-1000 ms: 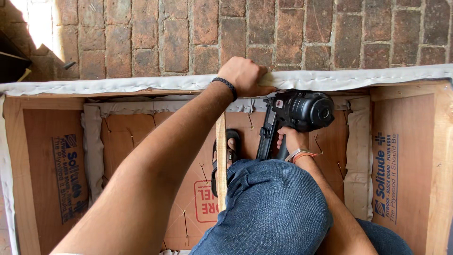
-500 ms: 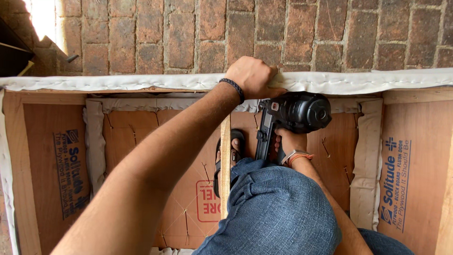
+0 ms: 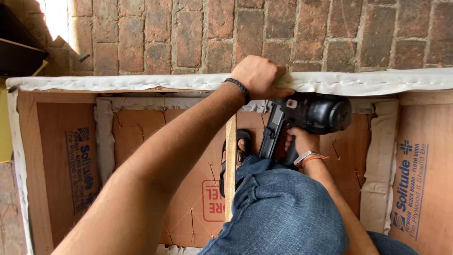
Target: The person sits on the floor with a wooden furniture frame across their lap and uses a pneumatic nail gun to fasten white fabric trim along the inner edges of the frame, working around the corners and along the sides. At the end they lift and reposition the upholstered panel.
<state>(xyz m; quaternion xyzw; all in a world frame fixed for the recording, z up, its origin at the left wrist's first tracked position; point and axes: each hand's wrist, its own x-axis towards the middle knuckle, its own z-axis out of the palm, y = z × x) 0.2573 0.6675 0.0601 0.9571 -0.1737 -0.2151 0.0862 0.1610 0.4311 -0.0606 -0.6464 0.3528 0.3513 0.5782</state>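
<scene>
A: Staple gun (image 3: pixel 306 115), black, pneumatic type, item one. Location: just under the top rail of an upturned plywood furniture frame (image 3: pixel 56 97), nose up against the rail's inner face, right beside the folded white fabric edge (image 3: pixel 141 82).

B: Held by?

A: Right hand (image 3: pixel 299 141), wrapped closed around the grip below the gun's body; wrist carries a watch with an orange band. Whether a finger sits on the trigger cannot be told.

B: Item two?

A: Left hand (image 3: pixel 259 75), dark braided bracelet on the wrist, fingers curled over the fabric edge and pressing it down onto the rail, touching the cloth just above the gun.

B: Surroundings?

A: Brick paving (image 3: pixel 188 33) beyond the frame; a narrow upright wooden strut (image 3: pixel 230 165) in the frame's middle; a knee in blue jeans (image 3: pixel 283 212) in the foreground, a sandalled foot (image 3: pixel 243 144) behind it on the ply panel.

B: Handling note for a clean result?

A: My judgement: keep the cloth pulled taut and flat, hold the nose square and firm against the wood, and keep the pressing fingers well aside of the nose.
</scene>
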